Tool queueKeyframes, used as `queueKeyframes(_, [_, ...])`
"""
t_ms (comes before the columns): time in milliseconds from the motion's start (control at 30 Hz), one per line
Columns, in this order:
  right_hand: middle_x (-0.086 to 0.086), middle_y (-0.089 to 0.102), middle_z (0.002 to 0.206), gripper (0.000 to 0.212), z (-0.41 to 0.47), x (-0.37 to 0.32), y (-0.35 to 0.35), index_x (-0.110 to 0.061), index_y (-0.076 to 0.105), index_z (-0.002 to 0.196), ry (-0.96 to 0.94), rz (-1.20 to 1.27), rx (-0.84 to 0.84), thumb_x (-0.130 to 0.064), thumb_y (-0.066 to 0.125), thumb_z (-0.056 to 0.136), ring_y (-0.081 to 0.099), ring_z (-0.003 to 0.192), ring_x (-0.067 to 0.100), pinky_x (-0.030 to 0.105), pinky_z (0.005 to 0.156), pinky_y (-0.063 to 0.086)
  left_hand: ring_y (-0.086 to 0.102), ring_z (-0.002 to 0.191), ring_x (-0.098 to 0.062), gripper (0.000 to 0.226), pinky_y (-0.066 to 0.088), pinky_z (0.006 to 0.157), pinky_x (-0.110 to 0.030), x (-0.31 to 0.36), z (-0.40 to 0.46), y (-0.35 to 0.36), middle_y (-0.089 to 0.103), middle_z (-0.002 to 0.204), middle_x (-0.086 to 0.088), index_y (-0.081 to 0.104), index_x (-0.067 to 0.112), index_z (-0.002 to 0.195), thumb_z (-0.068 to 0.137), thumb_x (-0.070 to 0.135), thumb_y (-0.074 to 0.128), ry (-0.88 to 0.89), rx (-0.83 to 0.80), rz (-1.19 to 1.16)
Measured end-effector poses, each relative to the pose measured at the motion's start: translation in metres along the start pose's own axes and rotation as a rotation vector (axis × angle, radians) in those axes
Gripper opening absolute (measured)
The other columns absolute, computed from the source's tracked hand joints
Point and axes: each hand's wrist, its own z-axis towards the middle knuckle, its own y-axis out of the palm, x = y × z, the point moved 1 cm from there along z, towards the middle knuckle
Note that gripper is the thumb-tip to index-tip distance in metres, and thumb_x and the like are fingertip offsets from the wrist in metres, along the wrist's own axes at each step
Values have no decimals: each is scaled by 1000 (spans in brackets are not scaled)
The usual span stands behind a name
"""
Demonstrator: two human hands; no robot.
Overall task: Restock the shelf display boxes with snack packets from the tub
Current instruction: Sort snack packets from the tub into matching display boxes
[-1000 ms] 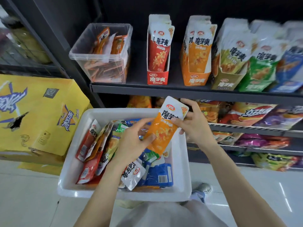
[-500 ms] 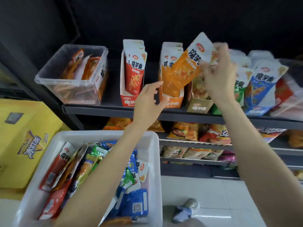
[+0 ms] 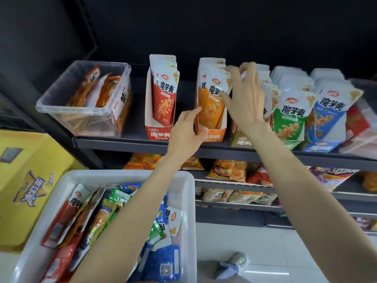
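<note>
The white tub (image 3: 190, 203) at lower left holds several mixed snack packets. On the dark shelf (image 3: 122, 144) stands the orange display box (image 3: 216, 136), full of upright orange packets. My right hand (image 3: 244, 99) pinches the top of the front orange packet (image 3: 210, 108), which sits inside that box. My left hand (image 3: 185, 131) grips the box's left front corner, thumb on its front. The red display box (image 3: 157, 134) stands just left of it, with red packets upright inside.
A clear plastic tub (image 3: 81, 113) of orange sticks sits at the shelf's left end. Olive, green (image 3: 289, 127) and blue (image 3: 326, 127) packet boxes crowd the right. Lower shelves (image 3: 234, 187) hold bagged snacks. A yellow carton (image 3: 30, 180) stands left of the white tub.
My right hand lifted the orange packet from over the tub up to the shelf and lowered it into the orange box. My left hand left the tub and took the box's corner.
</note>
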Motion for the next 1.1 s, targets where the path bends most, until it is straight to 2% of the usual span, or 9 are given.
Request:
queueKeyframes(167, [10,55,108,25,-83,-21,-24,-9,62,111,1,292,145,-13,63,87,53,91,14,3,62,32,52,110,-4,48,47,78,-10,7,-27,-22,52,130,0,47,19,136,91,21,62,24,50,-153])
queueKeyframes(333, [-4,62,99,18,-167,-65,-19,-15,66,105,-42,585,-258,-13,61,87,53,83,5,20,71,46,63,88,-5,23,47,81,-16,-15,-105,-69,65,90,14,60,25,115,93,20,56,58,137,-288])
queueKeyframes(467, [-4,64,106,21,-205,-109,4,-21,65,109,-128,572,-649,-19,57,89,59,94,14,35,81,50,61,74,-5,19,45,71,-12,-68,-168,-102,62,74,14,60,36,108,90,30,60,-118,41,-100])
queueKeyframes(600, [0,63,118,26,-225,-150,24,-20,63,116,-250,553,-861,-19,57,92,54,112,21,35,95,41,61,89,-11,36,51,80,-32,-123,-221,-123,65,98,12,60,30,117,82,38,64,-147,-221,287])
queueKeyframes(700, [0,63,115,27,-236,-180,31,-20,59,120,-300,533,-944,-25,57,93,52,113,20,32,89,39,57,107,-20,56,43,91,-27,-145,-251,-139,61,116,4,59,29,122,74,55,47,-115,-419,400])
queueKeyframes(800, [-2,64,86,35,-250,-199,34,-20,53,112,-199,466,-1035,-46,57,91,58,90,21,33,71,43,53,112,-17,61,38,97,-24,-155,-268,-148,57,121,5,55,32,126,70,57,54,-115,-508,354])
queueKeyframes(900, [-10,50,66,36,-262,-206,37,-20,45,108,-149,437,-1134,-40,65,87,53,70,17,32,59,34,50,115,-16,63,40,100,-31,-158,-270,-143,52,124,7,52,34,128,70,49,72,-78,-554,362])
queueKeyframes(1000, [-7,61,70,19,-260,-201,37,-25,51,101,-1,613,-1169,-23,65,88,57,65,12,28,60,41,46,117,-14,66,39,101,-30,-153,-264,-141,49,127,8,51,34,131,70,43,76,-20,-555,345])
queueKeyframes(1100, [-4,67,77,16,-249,-189,32,-22,67,91,433,943,-1083,-9,57,92,58,60,11,19,51,46,38,125,-4,79,33,102,-23,-144,-259,-146,40,139,15,39,44,137,68,48,76,16,-608,197])
